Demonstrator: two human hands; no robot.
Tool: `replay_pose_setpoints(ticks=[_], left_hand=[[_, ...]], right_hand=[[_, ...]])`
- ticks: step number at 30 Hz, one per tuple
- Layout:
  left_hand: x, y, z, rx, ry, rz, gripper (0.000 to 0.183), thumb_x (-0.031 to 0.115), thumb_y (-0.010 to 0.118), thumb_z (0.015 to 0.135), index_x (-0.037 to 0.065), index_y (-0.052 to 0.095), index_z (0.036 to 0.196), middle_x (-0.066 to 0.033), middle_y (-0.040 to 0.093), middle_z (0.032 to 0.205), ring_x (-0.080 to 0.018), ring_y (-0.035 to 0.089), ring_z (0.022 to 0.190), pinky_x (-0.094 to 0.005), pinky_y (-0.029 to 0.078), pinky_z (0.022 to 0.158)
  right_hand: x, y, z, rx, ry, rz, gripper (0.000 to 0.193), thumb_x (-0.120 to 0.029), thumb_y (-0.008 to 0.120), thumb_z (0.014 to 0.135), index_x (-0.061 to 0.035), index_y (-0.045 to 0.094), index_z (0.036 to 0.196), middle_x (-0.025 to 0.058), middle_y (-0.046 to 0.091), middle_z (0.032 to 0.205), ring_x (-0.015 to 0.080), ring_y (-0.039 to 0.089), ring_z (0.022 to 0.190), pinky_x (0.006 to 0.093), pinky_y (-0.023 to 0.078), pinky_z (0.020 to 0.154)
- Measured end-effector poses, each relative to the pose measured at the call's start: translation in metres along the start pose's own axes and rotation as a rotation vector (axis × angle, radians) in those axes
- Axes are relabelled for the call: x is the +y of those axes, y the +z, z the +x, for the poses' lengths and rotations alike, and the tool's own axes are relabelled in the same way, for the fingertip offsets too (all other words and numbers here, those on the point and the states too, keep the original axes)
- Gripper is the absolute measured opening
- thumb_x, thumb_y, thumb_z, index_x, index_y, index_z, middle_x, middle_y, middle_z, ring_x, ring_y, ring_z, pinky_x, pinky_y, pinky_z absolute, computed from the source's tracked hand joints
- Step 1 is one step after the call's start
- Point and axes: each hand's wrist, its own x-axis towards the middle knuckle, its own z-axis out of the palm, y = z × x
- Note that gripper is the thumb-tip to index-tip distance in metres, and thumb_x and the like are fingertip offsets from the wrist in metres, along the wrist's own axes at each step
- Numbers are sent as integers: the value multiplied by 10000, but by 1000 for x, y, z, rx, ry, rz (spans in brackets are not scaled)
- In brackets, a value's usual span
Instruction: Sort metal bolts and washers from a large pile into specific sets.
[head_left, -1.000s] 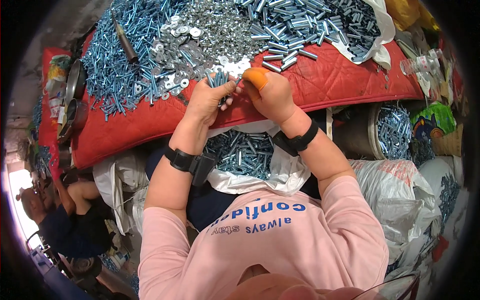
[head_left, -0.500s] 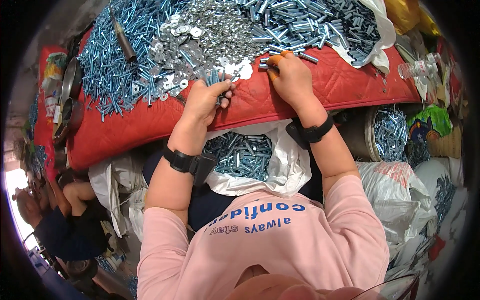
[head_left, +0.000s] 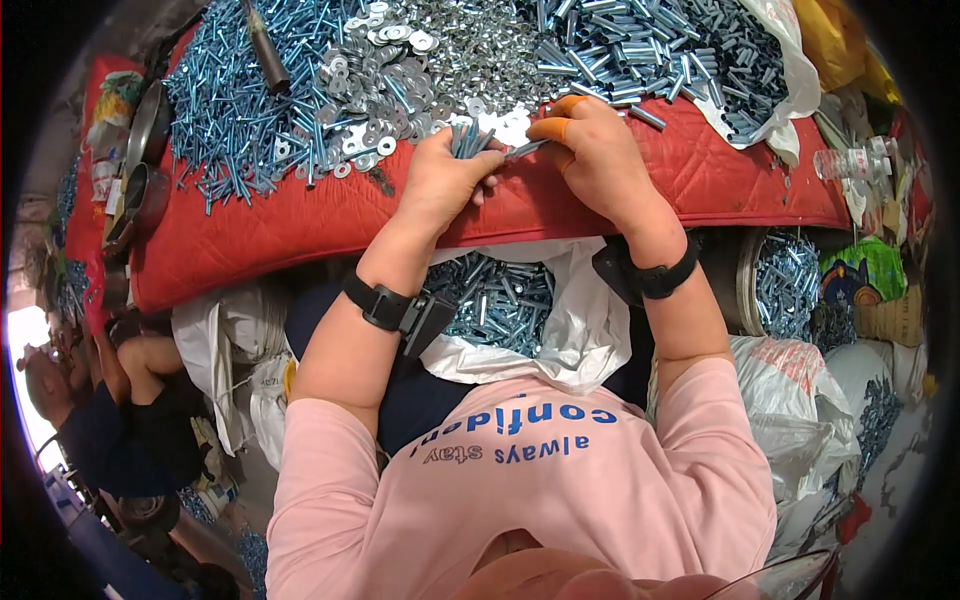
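My left hand (head_left: pixel 445 180) is closed round several blue-silver bolts (head_left: pixel 470 142), which stick up between thumb and fingers. Close beside it, my right hand (head_left: pixel 608 165) wears orange finger covers (head_left: pixel 552 130) and has its fingers pinched together. A slim metal piece (head_left: pixel 525 149) spans from the left fingertips to the right ones; whether it is a bolt or a tube I cannot tell. Both hands are above the front of a red quilted cover (head_left: pixel 330 235). Just beyond them lie flat washers (head_left: pixel 386 146), a heap of small silver parts (head_left: pixel 480 60) and short metal tubes (head_left: pixel 610 55).
Bolts (head_left: pixel 240 120) are heaped at the far left, a dark pointed tool (head_left: pixel 265 50) among them. An open white sack (head_left: pixel 590 330) of metal parts sits at my lap. A metal drum (head_left: pixel 748 285) and a plastic bottle (head_left: pixel 850 163) are at right. Another person (head_left: pixel 120 420) sits at left.
My right hand has left the tubes on the red cover and come to my left fingertips, a slim metal piece now between them. The view has shifted slightly.
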Motion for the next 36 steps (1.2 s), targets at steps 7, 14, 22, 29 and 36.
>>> replay_pose_setpoints(ticks=[7, 14, 22, 29, 36], left_hand=[[1, -5, 2, -155, -62, -166, 123, 74, 637, 837, -3, 569, 905, -102, 647, 775, -85, 537, 499, -199, 376, 362], [2, -12, 9, -40, -36, -198, 102, 69, 591, 852, 2, 557, 922, -120, 648, 796, -73, 494, 493, -187, 341, 371], [1, -12, 8, -85, -31, -203, 123, 74, 600, 845, 1, 548, 930, -126, 648, 790, -76, 501, 491, -183, 337, 368], [6, -13, 6, -145, -44, -241, 127, 84, 619, 836, 0, 558, 909, -143, 650, 784, -78, 502, 472, -177, 335, 360], [3, -17, 9, -217, -96, -182, 139, 93, 627, 830, -11, 571, 903, -133, 647, 766, -74, 501, 477, -178, 341, 356]], right_hand=[[4, 27, 6, -18, 163, 419, 164, -80, 668, 717, -63, 676, 880, 112, 604, 788, 316, 592, 780, 411, 473, 695], [29, 44, 17, 20, 132, -189, 87, -128, 643, 738, -72, 660, 803, 129, 604, 779, 317, 614, 747, 413, 501, 661], [9, 33, 8, -35, 407, 401, 199, -49, 680, 748, -58, 658, 946, 69, 649, 843, 166, 617, 707, 293, 493, 639], [3, 27, 1, -51, 740, 990, 164, -24, 649, 794, 0, 650, 957, 42, 671, 831, 108, 615, 736, 247, 502, 679], [8, 37, -7, 46, 423, 764, 187, -1, 659, 767, -26, 671, 952, 49, 661, 884, 124, 630, 791, 249, 503, 733]])
